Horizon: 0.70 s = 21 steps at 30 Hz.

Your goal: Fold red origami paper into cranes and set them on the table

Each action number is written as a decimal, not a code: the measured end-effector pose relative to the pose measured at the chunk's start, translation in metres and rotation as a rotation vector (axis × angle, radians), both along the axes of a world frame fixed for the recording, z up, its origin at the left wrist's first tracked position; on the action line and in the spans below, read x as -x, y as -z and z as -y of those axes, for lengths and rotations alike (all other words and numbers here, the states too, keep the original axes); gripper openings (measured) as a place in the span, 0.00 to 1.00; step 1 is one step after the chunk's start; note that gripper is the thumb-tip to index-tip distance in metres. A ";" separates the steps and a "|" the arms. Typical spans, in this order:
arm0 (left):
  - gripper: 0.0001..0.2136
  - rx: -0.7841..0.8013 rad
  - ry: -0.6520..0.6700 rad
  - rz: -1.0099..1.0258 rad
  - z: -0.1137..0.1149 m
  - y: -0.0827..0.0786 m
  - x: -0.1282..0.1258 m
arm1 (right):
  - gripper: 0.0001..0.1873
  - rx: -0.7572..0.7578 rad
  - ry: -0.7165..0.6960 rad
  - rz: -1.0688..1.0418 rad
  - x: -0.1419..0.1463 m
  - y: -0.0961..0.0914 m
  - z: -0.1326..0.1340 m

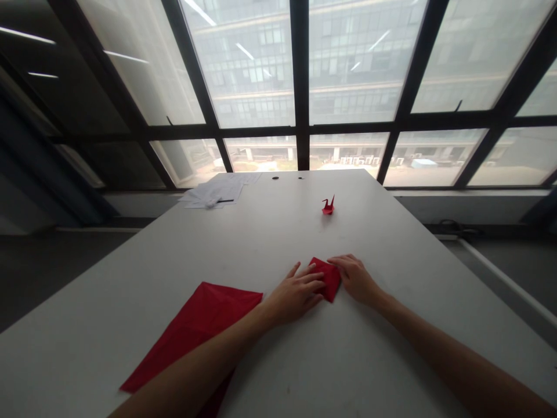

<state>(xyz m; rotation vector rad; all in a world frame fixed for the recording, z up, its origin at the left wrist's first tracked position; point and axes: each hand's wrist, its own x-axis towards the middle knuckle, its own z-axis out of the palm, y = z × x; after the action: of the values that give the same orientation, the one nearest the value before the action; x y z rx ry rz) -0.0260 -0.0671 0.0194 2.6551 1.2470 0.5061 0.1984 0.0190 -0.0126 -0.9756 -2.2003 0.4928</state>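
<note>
Your left hand [296,293]: spread flat on folded red paper [333,282]. Your right hand [357,278]: at paper's right edge, grip unclear. Farther on worktop [261,244]: red origami crane [328,210].

Folded red paper [333,281], small, lying flat

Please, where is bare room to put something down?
Free: between the scattered white papers and the small red paper crane; between the right forearm and the right edge of the white table. Crowded: around the left hand, right hand and folded red paper; also at the large red sheet.
</note>
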 end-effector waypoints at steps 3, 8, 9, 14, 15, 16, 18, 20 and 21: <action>0.10 0.017 -0.043 0.002 -0.001 0.001 -0.001 | 0.33 0.006 -0.044 0.021 -0.003 -0.004 0.003; 0.09 0.038 -0.057 0.054 -0.003 0.001 0.000 | 0.37 0.000 -0.202 0.050 -0.015 -0.010 0.004; 0.10 0.043 -0.052 0.067 -0.003 0.001 0.001 | 0.36 0.004 -0.236 0.061 -0.017 -0.011 0.003; 0.10 0.053 -0.040 0.094 -0.003 0.001 0.002 | 0.16 0.097 -0.325 0.014 -0.024 -0.017 -0.005; 0.11 0.056 -0.039 0.092 -0.003 0.001 0.002 | 0.13 0.114 -0.334 -0.011 -0.024 -0.017 -0.007; 0.11 0.058 -0.034 0.088 -0.003 0.001 0.002 | 0.10 0.126 -0.343 -0.037 -0.024 -0.017 -0.008; 0.11 0.057 -0.011 0.080 -0.003 0.000 0.002 | 0.08 0.149 -0.355 -0.083 -0.023 -0.017 -0.009; 0.11 0.052 0.026 0.073 -0.003 -0.001 0.002 | 0.08 0.187 -0.358 -0.119 -0.021 -0.017 -0.008; 0.12 0.048 0.044 0.072 -0.003 -0.002 0.003 | 0.09 0.215 -0.359 -0.132 -0.021 -0.017 -0.007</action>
<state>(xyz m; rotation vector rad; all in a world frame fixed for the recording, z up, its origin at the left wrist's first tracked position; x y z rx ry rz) -0.0287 -0.0640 0.0213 2.5941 1.1630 0.5522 0.2190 0.0262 0.0045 -0.6297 -2.2396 0.9480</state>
